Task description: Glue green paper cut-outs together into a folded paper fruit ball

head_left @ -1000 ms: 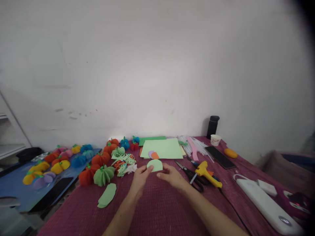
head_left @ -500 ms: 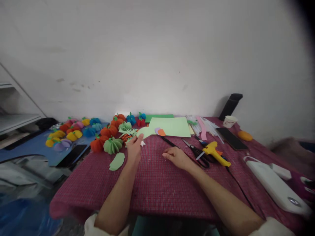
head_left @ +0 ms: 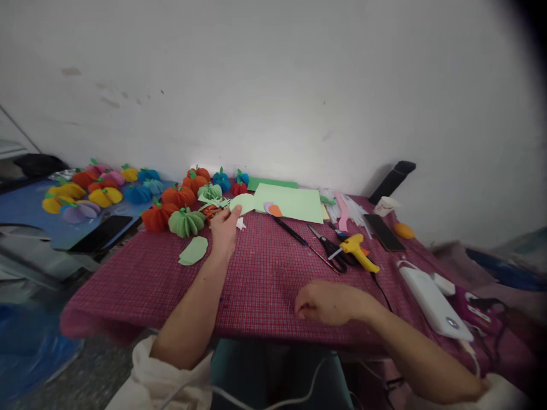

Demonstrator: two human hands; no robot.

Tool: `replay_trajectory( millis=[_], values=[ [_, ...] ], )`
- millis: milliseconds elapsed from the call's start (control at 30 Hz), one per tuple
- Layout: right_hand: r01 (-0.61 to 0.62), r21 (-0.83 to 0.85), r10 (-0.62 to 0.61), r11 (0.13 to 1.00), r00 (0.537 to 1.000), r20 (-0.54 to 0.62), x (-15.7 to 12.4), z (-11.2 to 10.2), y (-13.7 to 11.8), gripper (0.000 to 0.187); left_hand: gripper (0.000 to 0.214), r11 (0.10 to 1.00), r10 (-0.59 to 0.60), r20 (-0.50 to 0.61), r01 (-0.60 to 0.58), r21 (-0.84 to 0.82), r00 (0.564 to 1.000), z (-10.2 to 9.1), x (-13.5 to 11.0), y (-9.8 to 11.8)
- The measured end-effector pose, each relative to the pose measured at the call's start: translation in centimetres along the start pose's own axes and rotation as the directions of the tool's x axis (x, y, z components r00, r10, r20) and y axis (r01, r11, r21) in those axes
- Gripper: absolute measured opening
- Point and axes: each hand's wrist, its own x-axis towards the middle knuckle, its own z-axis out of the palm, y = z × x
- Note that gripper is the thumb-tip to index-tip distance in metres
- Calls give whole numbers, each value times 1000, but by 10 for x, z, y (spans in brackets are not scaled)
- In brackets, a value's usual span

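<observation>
My left hand (head_left: pixel 224 232) pinches a rounded pale green paper cutout (head_left: pixel 243 202) between thumb and fingers, beside a larger pale green sheet (head_left: pixel 294 200). Close to the table's front edge, my right hand (head_left: pixel 327 302) is curled shut over the cloth, with nothing visible in it. A purple paper piece (head_left: pixel 268 206) and an orange paper piece (head_left: pixel 276 210) overlap on the sheet's near edge. Left of my left hand lies another pale green cutout (head_left: pixel 194 251), below a green paper pumpkin (head_left: pixel 187 222). Scraps (head_left: pixel 212 212) lie just behind that hand.
Right of centre are a black-handled tool (head_left: pixel 294 232), scissors (head_left: pixel 333 250) and a corded yellow glue gun (head_left: pixel 356 250). Farther right sit a phone (head_left: pixel 384 232), a paper cup (head_left: pixel 387 205) and a white power bank (head_left: pixel 436 304). Several paper pumpkins (head_left: pixel 106 196) stand on the left.
My right hand has drawn back toward the table's front edge. My left hand still holds the green cutout. The whole view has shifted, so the table appears higher and farther left.
</observation>
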Motion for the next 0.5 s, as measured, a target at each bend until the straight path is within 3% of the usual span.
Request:
replay_trajectory(
  millis=[67, 100, 133, 200, 267, 333, 400, 467, 500],
  values=[
    [59, 35, -60, 998, 997, 40, 5, -1, -1, 24, 23, 1000, 4, 6, -4, -3, 1000, 1, -1, 1],
    [57, 37, -56, 998, 998, -22, 11, -3, 1, 26, 23, 1000, 7, 6, -7, -2, 1000, 1, -2, 1],
    [22, 23, -18, 999, 988, -155, 19, -6, 4, 30, 25, 1000, 10, 4, -10, 0, 1000, 1, -3, 1],
    [-119, -11, 103, 993, 899, -425, 35, -11, 13, 38, 28, 1000, 13, 1, -13, 9, 1000, 0, -3, 1],
    [-272, -4, 227, 962, 812, -538, 50, -10, 21, 43, 28, 1000, 11, 2, -11, 20, 1000, -1, -2, -1],
    [-401, 24, 349, 916, 763, -544, 60, 1, 20, 50, 27, 1000, 7, 5, -8, 28, 1000, -2, -1, -3],
    [-482, 52, 442, 874, 748, -495, 67, 18, 7, 67, 27, 999, 6, 10, -7, 32, 1000, -2, 0, -4],
    [-472, 46, 437, 880, 769, -467, 70, 33, -13, 79, 27, 999, 7, 13, -7, 33, 1000, -2, 0, -4],
    [-409, 35, 378, 912, 803, -460, 71, 37, -24, 77, 27, 999, 8, 13, -9, 34, 1000, -2, 0, -4]
  ],
)
